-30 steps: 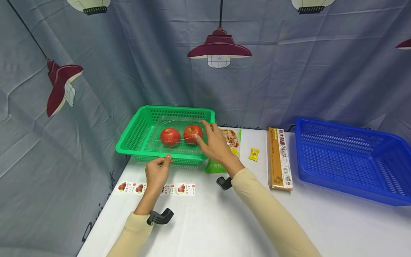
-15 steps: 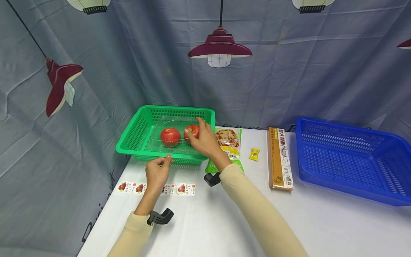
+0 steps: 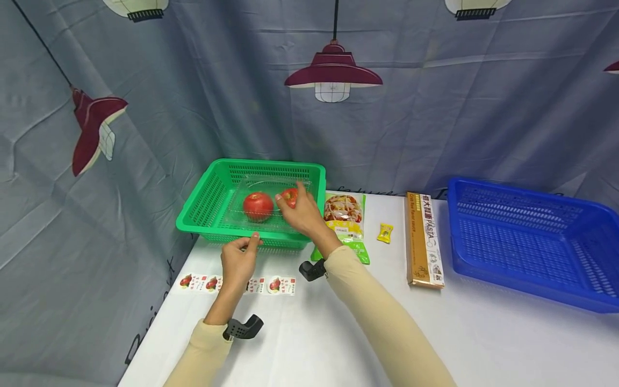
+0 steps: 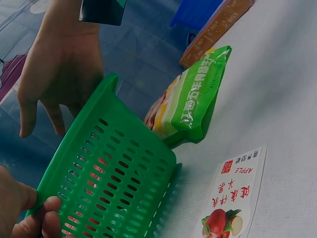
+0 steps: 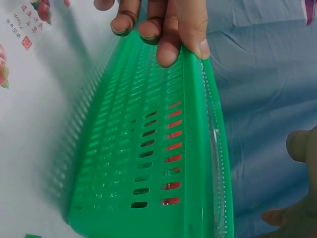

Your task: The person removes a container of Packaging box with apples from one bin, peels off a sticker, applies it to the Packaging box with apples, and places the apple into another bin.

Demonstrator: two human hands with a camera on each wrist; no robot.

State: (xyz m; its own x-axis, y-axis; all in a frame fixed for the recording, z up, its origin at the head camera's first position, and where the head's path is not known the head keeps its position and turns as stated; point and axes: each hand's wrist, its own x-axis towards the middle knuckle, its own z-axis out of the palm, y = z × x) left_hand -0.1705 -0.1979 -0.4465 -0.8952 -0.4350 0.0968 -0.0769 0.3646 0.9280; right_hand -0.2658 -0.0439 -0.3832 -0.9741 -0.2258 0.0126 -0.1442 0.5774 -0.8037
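Observation:
A green basket (image 3: pixel 208 201) stands at the table's back left. Inside it a clear plastic tray (image 3: pixel 271 183) holds two red apples. My left hand (image 3: pixel 249 242) pinches the basket's front rim (image 5: pixel 195 99), fingers curled over it. My right hand (image 3: pixel 289 192) reaches into the basket from the right, thumb and fingers spread about the right apple (image 3: pixel 292 196) and hiding most of it; I cannot tell whether they touch it. The left apple (image 3: pixel 258 206) lies free. In the left wrist view the right hand's fingers (image 4: pixel 29 119) hang down over the basket's rim (image 4: pixel 94 114), holding nothing.
A green snack bag (image 3: pixel 344 215) lies right of the basket, then a small yellow candy (image 3: pixel 384 233) and a long pasta box (image 3: pixel 424 239). A blue basket (image 3: pixel 527 236) stands at the far right. Apple stickers (image 3: pixel 282 285) lie near the table's left edge. A curtain hangs behind.
My right hand has moved left from over the snack bag into the green basket and come down around the right apple. The left hand has kept its pinch on the rim.

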